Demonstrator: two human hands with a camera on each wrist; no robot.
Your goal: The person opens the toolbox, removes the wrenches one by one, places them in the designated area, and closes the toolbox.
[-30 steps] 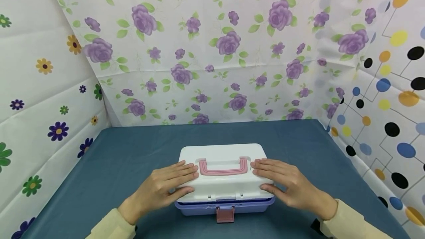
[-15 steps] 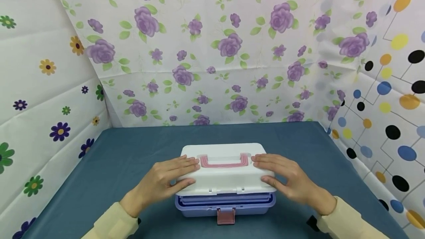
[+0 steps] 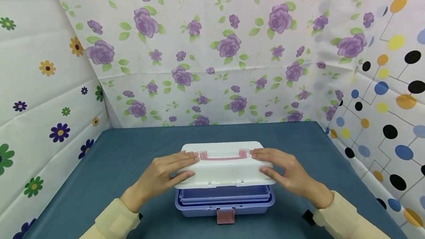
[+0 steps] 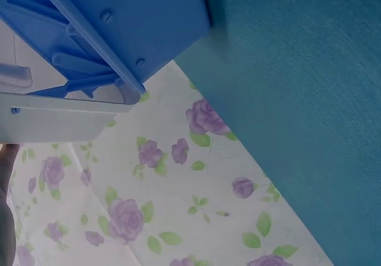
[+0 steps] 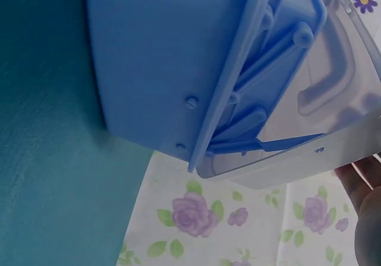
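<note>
The left hand [image 3: 166, 169] is lying over the left end of the white lid [image 3: 225, 174], its fingers straight and close together on the top, its thumb held apart and reaching along the front. The right hand [image 3: 287, 169] is mirroring it at the right end, fingers also long and close, thumb lower down. Neither is grasping the pink handle [image 3: 223, 159], which is lying down between them. Pale sleeves [image 3: 117, 217] are covering both wrists.

Under the lid, the purple-blue box [image 3: 196, 212] is sitting level on the blue-covered table [image 3: 146, 141], square in front of the person. The lid is tilting back, its front edge standing clear of the box's rim. A tray [image 3: 225, 191] is showing in the gap; I can't see what, if anything, is lying deeper inside. From the right wrist, slim hinge arms [image 5: 277, 55] are showing at the box's side, slanting beneath the lid.

I'd judge the opening to be roughly midway: the reddish latch [image 3: 225, 217] is hanging undone and the front is parted, while the lid is not yet standing fully back, nor the tray wholly out in view. Behind everything, a rose-printed curtain [image 3: 229, 45] is hanging.
</note>
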